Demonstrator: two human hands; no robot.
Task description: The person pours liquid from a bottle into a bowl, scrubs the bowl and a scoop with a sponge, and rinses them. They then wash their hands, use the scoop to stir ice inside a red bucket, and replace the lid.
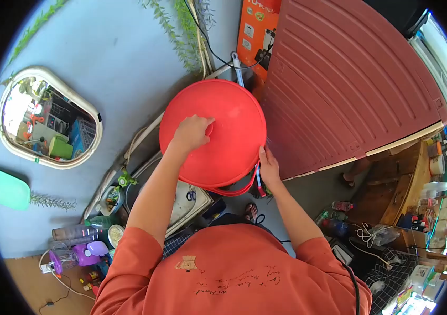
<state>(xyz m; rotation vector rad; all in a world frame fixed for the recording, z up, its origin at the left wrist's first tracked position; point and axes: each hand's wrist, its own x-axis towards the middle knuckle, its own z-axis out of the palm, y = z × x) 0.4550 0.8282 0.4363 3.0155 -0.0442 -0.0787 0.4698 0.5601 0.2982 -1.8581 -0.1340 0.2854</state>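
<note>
A large round red lid (229,121) lies over a red bucket (234,192), whose rim shows below the lid's lower edge. My left hand (194,131) is on the middle of the lid, its fingers closed round a small knob there. At the lid's right edge is my right hand (268,165), its fingers together against the edge and the thumb hidden. Just below that hand a thin stick with a pink end (260,190) shows beside the bucket.
A sink (174,207) with scissors on its edge lies below left. A mirror (50,118) hangs on the left wall. A ribbed maroon panel (339,94) rises close on the right. Bottles (341,206) stand on the floor at the right, near another person's foot (347,181).
</note>
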